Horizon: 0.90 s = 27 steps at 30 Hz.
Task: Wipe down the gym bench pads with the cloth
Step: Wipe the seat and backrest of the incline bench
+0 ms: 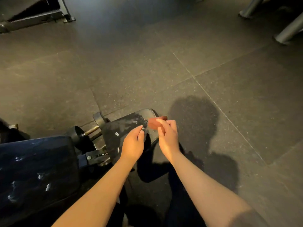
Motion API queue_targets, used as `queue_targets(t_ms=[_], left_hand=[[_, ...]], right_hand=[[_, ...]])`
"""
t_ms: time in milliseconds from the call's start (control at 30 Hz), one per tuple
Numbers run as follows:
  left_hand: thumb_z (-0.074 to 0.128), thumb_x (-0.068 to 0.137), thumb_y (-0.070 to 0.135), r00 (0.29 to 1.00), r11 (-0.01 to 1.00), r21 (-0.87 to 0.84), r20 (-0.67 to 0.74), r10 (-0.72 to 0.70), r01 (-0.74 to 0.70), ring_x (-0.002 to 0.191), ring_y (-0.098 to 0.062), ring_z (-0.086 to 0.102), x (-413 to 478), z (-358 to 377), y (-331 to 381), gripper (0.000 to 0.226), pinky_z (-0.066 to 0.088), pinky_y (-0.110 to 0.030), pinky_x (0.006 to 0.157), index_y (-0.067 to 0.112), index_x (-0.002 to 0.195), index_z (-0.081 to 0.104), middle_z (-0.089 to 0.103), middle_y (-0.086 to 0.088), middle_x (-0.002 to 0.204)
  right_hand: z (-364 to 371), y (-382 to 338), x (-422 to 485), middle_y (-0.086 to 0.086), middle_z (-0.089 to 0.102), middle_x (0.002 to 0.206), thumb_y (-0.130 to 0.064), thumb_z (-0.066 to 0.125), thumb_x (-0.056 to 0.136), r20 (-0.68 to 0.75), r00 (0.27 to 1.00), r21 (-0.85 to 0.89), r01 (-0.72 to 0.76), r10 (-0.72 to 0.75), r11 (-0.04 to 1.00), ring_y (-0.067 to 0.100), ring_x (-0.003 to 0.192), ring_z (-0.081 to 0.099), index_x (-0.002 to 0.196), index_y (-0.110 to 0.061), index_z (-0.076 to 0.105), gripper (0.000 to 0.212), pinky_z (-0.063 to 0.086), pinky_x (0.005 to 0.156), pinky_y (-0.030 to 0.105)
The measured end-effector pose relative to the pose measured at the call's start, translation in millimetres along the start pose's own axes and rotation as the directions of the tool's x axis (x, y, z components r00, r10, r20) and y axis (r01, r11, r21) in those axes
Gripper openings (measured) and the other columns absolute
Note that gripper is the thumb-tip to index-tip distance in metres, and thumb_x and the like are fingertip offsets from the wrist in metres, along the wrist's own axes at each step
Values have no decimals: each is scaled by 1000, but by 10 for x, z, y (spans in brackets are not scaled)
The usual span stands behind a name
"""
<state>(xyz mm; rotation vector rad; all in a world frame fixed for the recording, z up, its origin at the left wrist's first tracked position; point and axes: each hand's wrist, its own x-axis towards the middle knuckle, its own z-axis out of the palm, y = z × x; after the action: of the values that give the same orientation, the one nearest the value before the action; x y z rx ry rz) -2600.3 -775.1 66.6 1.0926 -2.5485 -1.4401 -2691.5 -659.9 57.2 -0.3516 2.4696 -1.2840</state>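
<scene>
A black seat pad (129,126) of the gym bench lies below me, with worn pale flecks on its surface. A larger dark blue back pad (36,169) fills the lower left. Both my hands hover over the seat pad's right end. My right hand (168,136) holds a small reddish-brown cloth (154,123) between thumb and fingers, the cloth blurred. My left hand (133,141) is beside it, its fingertips pinched together close to the cloth's left edge; whether they touch the cloth I cannot tell.
Between the two pads sits the metal adjuster (98,157) with numbers on it, and a black roller (98,118) behind the seat. Dark rubber floor tiles spread ahead. Machine frames stand at the far left (37,15) and far right (288,30).
</scene>
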Motion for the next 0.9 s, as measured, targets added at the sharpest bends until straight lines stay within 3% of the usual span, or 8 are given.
queue_targets(t_ms=[233, 333, 400, 500, 633, 733, 833, 900], left_hand=[[40, 108, 27, 952, 939, 164, 6, 305, -302, 144, -24, 36, 799, 543, -613, 41, 27, -41, 121, 18, 145, 53, 44, -2, 155], [34, 106, 30, 909, 905, 179, -93, 406, -386, 115, -26, 55, 982, 671, -693, 33, 42, -35, 100, 25, 125, 61, 63, 7, 127], [30, 106, 32, 889, 905, 174, -187, 418, -389, 102, -21, 56, 1060, 711, -690, 32, 43, -33, 89, 27, 115, 60, 64, 12, 115], [35, 107, 29, 861, 900, 177, -268, 433, -397, 111, -12, 54, 1017, 779, -725, 33, 40, -27, 93, 26, 125, 61, 62, 15, 127], [42, 106, 26, 859, 902, 196, -282, 428, -385, 122, -11, 53, 822, 801, -769, 34, 34, -21, 99, 21, 132, 63, 63, 9, 133], [41, 106, 23, 844, 881, 226, -264, 466, -415, 109, -2, 54, 793, 760, -745, 31, 34, -17, 90, 23, 126, 65, 66, 13, 122], [39, 106, 22, 835, 877, 191, -274, 478, -440, 96, 1, 52, 817, 698, -707, 26, 37, -11, 77, 27, 119, 61, 60, 22, 108], [37, 107, 26, 865, 910, 151, -283, 414, -386, 112, 5, 48, 849, 714, -714, 33, 37, -12, 92, 25, 134, 57, 55, 18, 127]], right_hand=[[553, 752, 309, -4, 28, 156, -21, 50, 103, 58, 971, -145, 237, -231, 961, 14, 146, 24, 142, -25, 53, 40, 28, 115, 29], [656, 638, 777, -3, 43, 147, -18, 49, 101, 9, 935, -236, 346, -353, 908, 18, 137, 39, 135, -22, 58, 35, 37, 114, 36], [680, 545, 1026, -7, 45, 145, -21, 47, 101, 48, 934, -236, 356, -355, 904, 16, 131, 45, 135, -26, 58, 36, 40, 110, 37], [673, 638, 1006, -7, 44, 146, -26, 48, 99, 29, 927, -186, 374, -375, 909, 14, 131, 46, 132, -28, 61, 35, 40, 109, 34], [666, 865, 508, -6, 37, 154, -38, 43, 100, -55, 935, -212, 332, -350, 919, 16, 139, 37, 133, -30, 58, 37, 34, 114, 36], [710, 800, 589, 2, 50, 144, -25, 45, 100, -80, 898, -250, 402, -433, 881, 21, 136, 42, 128, -20, 63, 34, 36, 114, 42], [745, 523, 950, 3, 54, 135, -19, 46, 101, 27, 879, -328, 458, -476, 827, 23, 127, 48, 123, -17, 65, 29, 40, 108, 40], [714, 478, 1015, 0, 49, 142, -22, 44, 102, 95, 896, -348, 439, -434, 829, 20, 133, 43, 128, -20, 62, 31, 37, 111, 36]])
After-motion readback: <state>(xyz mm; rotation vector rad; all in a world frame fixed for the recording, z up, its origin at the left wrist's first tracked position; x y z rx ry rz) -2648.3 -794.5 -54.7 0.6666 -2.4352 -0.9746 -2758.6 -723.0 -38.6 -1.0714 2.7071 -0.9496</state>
